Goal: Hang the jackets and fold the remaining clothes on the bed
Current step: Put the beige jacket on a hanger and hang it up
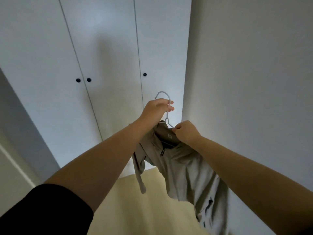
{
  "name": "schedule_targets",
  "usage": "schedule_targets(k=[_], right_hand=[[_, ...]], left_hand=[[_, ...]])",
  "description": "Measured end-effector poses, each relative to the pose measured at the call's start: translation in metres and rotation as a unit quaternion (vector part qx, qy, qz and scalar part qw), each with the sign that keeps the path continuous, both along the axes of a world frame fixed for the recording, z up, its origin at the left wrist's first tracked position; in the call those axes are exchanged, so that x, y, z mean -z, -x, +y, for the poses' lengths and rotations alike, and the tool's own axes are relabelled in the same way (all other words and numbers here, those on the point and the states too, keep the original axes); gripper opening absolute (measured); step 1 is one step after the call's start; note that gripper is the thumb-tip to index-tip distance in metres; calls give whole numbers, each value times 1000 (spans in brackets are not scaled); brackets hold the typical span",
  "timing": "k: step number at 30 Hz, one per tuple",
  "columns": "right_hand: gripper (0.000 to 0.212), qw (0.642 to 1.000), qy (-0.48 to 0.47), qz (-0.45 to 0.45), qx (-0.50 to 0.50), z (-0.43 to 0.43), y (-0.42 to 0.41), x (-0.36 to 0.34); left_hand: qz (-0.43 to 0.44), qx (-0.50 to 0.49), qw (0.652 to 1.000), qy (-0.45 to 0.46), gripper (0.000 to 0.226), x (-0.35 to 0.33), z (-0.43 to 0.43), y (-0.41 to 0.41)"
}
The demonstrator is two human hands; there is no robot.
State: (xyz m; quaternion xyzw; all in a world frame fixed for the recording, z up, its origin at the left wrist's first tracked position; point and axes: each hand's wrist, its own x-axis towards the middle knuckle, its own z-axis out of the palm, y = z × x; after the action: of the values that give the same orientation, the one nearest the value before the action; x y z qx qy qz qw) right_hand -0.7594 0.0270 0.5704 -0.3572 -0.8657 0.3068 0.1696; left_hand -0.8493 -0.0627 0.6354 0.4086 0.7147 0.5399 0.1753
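Room: white wardrobe doors (110, 48) fill the view from 10 to 12 o'clock, a plain pale wall (245, 65) runs from 1 to 4 o'clock, and a pale yellow surface (144, 209), probably the floor, lies at 6 o'clock.
Wardrobe: all visible doors are closed, so its contents are hidden. Three round black knobs show, a pair (78, 80) at 10 o'clock and a single one (144, 74) near 12.
Hanger: a thin, light-coloured hanger (162, 94), just right of centre, its hook pointing up towards the doors.
Left hand: the left hand (155, 111) is wrapped around the hanger's neck just under the hook and carries the weight. A black sleeve (47, 209) covers the upper arm at 8 o'clock.
Right hand: the right hand (186, 132), close beside the left at about 4 o'clock from it, pinches the collar between curled fingers.
Jacket: a beige zip-up jacket (183, 170) hangs from the hanger down towards 5 o'clock, in the air in front of the wardrobe, with one sleeve (140, 180) dangling at 6 o'clock.
Why held so: one hand steadies the hanger while the other seems to be seating the collar on its shoulder. How fully the jacket sits on it is hidden.
Stage: the jacket is not yet hung, and a door would need opening first.
Bed: not in view.
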Motion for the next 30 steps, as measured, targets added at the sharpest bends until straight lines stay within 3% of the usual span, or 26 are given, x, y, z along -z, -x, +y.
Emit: schedule_targets(k=[2, 4, 10, 14, 20, 25, 30], right_hand=[[28, 999, 10, -11, -38, -10, 44, 2], [28, 995, 26, -23, -88, -20, 88, 6], [13, 944, 159, -42, -287, -29, 229, 10], [16, 904, 260, -54, -336, -26, 328, 5], [12, 939, 163, -22, -303, -36, 469, -6], [42, 966, 21, 12, -258, -49, 567, -18], [65, 984, -40, 18, -170, -34, 641, -27]], left_hand=[[-97, -38, 994, -21, 19, -13, -11, 32], [-127, -85, 987, -43, 14, -11, -24, 72], [-89, -198, 975, -39, 34, 5, -48, 214], [-104, -244, 964, -8, 37, -1, -61, 302], [-77, -245, 966, 20, 36, -1, -105, 422], [-34, -199, 977, 64, 36, 4, -127, 512], [-9, -119, 988, 93, 38, 4, -134, 596]])
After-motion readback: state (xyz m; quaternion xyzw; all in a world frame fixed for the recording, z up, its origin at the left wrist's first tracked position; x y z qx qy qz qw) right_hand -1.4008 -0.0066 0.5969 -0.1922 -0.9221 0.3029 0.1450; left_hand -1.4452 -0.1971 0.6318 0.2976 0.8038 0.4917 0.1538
